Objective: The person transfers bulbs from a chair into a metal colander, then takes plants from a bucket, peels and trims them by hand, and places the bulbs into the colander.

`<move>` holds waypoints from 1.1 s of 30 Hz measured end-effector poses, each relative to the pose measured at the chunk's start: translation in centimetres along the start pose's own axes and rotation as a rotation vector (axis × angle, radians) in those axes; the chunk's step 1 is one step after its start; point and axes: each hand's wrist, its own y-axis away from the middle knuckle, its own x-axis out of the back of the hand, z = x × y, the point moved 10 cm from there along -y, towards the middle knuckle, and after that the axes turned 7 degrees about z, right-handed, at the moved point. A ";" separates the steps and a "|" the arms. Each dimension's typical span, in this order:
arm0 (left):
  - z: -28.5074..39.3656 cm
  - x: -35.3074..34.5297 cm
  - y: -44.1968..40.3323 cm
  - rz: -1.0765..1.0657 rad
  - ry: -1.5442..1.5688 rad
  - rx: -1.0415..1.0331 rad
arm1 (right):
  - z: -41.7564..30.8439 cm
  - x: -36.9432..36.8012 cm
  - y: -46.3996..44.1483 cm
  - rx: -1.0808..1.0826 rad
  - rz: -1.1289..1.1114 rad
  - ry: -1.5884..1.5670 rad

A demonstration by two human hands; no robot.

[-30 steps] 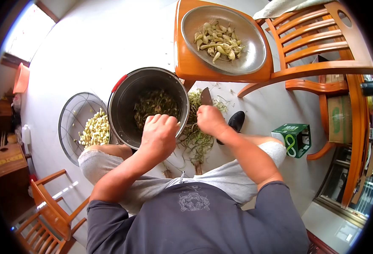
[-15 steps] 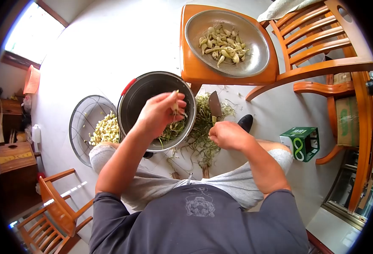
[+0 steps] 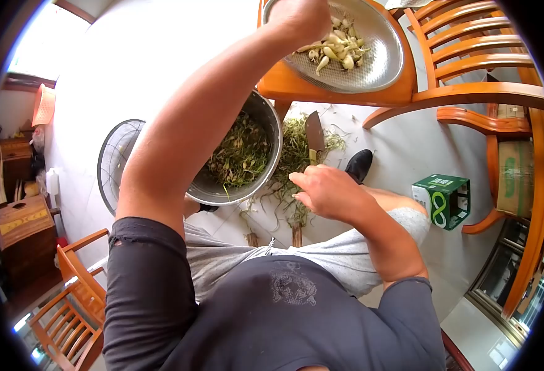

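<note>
My left hand (image 3: 303,20) reaches over a metal mesh basin (image 3: 386,62) at the top of the head view. Its fingers are hidden behind the back of the hand. In the basin lie several small pale bulbs (image 3: 346,49) with short stalks. My right hand (image 3: 332,193) is closed round the end of a knife's handle, with the broad, dark blade of the knife (image 3: 313,131) pointing away from me. Under the blade, cut green trimmings (image 3: 293,145) are heaped. A deep pot (image 3: 277,145) holds more greens and trimmings, partly covered by my left forearm.
The basin stands on an orange wooden chair (image 3: 371,98). Left of the pot is a wire basket (image 3: 107,162), mostly behind my left arm. A green box (image 3: 448,201) lies right of my knee, near a black shoe (image 3: 360,164). Further wooden chairs stand at both sides.
My left hand has left the space above the pot, where it held a bulb, and swung up to the basin. The right hand stays by the knife. The view has shifted slightly.
</note>
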 end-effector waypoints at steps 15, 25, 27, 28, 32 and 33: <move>-27.8 -11.5 23.6 -0.503 0.691 1.015 | -0.8 0.6 0.2 0.043 0.021 -0.076; -36.5 -22.5 33.0 -0.598 -0.174 0.708 | 4.2 7.2 -3.5 -0.152 0.439 -0.300; -36.8 -23.6 33.8 -0.651 -0.158 0.709 | 5.7 8.6 -3.8 -0.217 0.522 -0.345; -37.0 -23.9 34.2 -0.660 -0.154 0.725 | 7.1 8.5 -3.6 -0.391 0.474 -0.425; -35.9 -23.0 33.9 -0.686 -0.174 0.735 | 8.9 8.5 -3.6 -0.357 0.678 -0.618; -35.8 -22.8 33.9 -0.691 -0.187 0.723 | 8.7 8.4 -3.6 -0.403 0.662 -0.600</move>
